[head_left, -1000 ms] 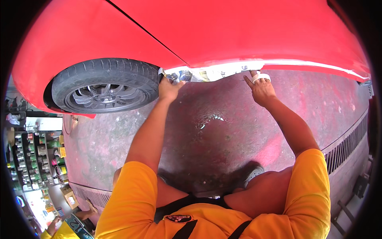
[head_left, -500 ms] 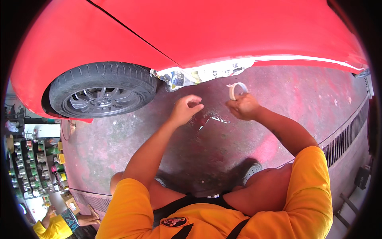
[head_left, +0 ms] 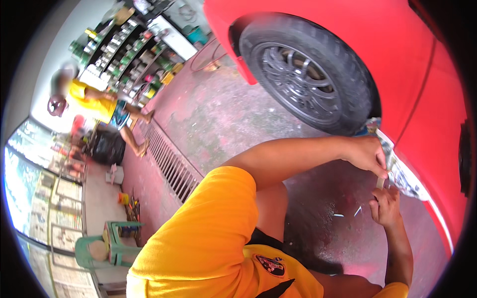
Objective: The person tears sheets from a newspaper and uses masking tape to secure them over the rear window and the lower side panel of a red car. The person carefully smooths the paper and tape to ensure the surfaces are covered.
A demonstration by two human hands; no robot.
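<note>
My left hand (head_left: 366,155) reaches across beside the red car (head_left: 422,59), thumb and fingers pinched together. Just below it my right hand (head_left: 387,206) is closed on a roll of masking tape, the beige tape (head_left: 380,183) showing between the two hands. Whether this beige part is the roll's edge or a pulled strip, I cannot tell. Newspaper (head_left: 406,180) covers the car's lower edge behind the wheel (head_left: 303,79), right beside my hands. What my left fingertips pinch is mostly hidden; they meet the tape's upper end.
Small pale scraps (head_left: 357,211) lie on the stained floor. A floor grate (head_left: 166,159) runs at the left. Farther off are a person in a yellow shirt (head_left: 97,105), shelves of cans (head_left: 121,54), a black bag (head_left: 108,147) and a green plastic chair (head_left: 117,246).
My view has swung left, bringing the wheel, shelves and other person further into sight. My hands, apart before, have come together at the tape near the newspaper.
</note>
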